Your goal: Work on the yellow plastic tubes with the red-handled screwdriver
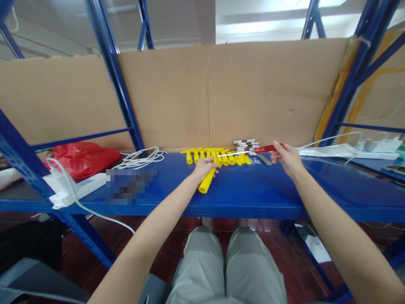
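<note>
My left hand [204,167] is closed around a yellow plastic tube [207,182], its open round end pointing down toward me. In my right hand [287,158] is a screwdriver with a red handle [265,148]. Its long thin shaft runs left and meets the upper end of the tube at my left fingers; I cannot make out the tip. Behind my hands stands a row of similar yellow tubular parts [189,158]. Right of them lie small yellow pieces [243,159], a little heap of screws or similar metal bits [255,161] and a stack of white-and-dark pieces [245,145].
A flat dark bar [264,159] lies near my right hand on the blue shelf [247,188]. To the left are a coiled white cable [142,158], a red plastic bag [84,158] and a white power strip [90,185]. Cardboard [253,93] closes off the back between blue posts.
</note>
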`<state>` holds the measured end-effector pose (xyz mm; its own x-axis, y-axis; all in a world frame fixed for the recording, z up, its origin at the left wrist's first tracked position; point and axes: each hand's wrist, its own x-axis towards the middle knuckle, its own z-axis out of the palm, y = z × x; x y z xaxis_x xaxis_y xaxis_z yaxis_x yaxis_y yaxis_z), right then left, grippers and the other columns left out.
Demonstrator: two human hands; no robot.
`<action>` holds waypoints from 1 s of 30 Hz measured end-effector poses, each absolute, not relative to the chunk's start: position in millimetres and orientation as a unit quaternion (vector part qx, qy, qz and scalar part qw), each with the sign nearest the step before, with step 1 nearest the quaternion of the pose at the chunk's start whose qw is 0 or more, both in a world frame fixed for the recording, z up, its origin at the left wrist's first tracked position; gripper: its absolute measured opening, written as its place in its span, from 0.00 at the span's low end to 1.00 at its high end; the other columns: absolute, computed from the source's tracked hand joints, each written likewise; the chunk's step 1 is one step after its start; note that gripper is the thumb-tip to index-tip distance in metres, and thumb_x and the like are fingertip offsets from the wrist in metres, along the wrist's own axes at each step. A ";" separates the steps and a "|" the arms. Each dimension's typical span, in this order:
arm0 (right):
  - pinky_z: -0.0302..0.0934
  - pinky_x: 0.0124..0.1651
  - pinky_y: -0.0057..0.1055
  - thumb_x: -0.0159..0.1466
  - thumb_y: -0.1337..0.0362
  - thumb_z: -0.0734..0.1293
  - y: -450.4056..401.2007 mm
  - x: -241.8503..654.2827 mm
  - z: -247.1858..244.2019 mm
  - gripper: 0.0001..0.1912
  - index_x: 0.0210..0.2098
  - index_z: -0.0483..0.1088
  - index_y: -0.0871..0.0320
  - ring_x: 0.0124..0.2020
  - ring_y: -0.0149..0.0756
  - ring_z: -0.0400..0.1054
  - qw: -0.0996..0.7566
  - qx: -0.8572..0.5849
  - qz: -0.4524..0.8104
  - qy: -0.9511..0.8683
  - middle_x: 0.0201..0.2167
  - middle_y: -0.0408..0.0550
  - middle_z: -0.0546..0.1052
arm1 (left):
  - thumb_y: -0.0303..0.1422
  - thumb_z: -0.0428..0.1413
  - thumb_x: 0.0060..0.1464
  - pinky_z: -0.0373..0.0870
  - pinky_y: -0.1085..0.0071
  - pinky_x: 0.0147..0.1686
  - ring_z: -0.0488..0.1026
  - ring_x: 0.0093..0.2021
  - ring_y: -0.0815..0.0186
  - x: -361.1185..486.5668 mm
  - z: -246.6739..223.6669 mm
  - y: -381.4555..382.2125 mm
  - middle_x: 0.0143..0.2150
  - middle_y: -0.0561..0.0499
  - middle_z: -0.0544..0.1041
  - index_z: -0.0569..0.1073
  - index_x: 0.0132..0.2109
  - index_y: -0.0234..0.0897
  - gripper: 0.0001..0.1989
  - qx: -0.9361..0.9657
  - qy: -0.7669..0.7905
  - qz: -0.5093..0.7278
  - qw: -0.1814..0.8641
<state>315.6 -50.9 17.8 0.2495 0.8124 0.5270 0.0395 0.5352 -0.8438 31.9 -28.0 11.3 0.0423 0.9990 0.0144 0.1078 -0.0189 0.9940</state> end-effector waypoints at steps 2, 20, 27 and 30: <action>0.58 0.15 0.25 0.50 0.42 0.74 -49.8 315.2 17.0 0.25 0.25 0.64 0.56 0.12 0.27 0.61 0.686 -0.414 0.280 -0.529 0.14 0.41 0.70 | 0.16 0.57 0.52 0.66 0.77 0.18 0.71 0.20 0.75 32.4 11.4 -28.2 0.50 0.38 0.78 0.66 0.64 0.30 0.32 0.539 0.514 0.463 0.481; 0.63 0.21 0.25 0.56 0.51 0.74 -55.6 320.9 23.4 0.18 0.38 0.70 0.54 0.19 0.31 0.70 0.664 -0.366 0.379 -0.531 0.19 0.40 0.75 | 0.16 0.57 0.52 0.65 0.78 0.16 0.71 0.19 0.75 32.7 10.8 -27.8 0.52 0.37 0.77 0.66 0.64 0.28 0.31 0.544 0.513 0.460 0.479; 0.66 0.26 0.27 0.57 0.51 0.73 -55.7 319.2 24.1 0.16 0.35 0.69 0.54 0.21 0.31 0.69 0.662 -0.358 0.361 -0.551 0.20 0.41 0.74 | 0.16 0.57 0.51 0.65 0.79 0.17 0.72 0.21 0.76 31.3 8.7 -25.3 0.57 0.37 0.74 0.68 0.62 0.32 0.30 0.545 0.515 0.467 0.468; 0.63 0.23 0.26 0.54 0.46 0.73 -53.5 319.5 22.6 0.21 0.29 0.66 0.55 0.17 0.29 0.66 0.674 -0.361 0.333 -0.552 0.18 0.40 0.72 | 0.16 0.57 0.51 0.65 0.77 0.17 0.71 0.19 0.75 32.3 9.7 -27.1 0.54 0.37 0.76 0.68 0.62 0.30 0.30 0.544 0.509 0.469 0.474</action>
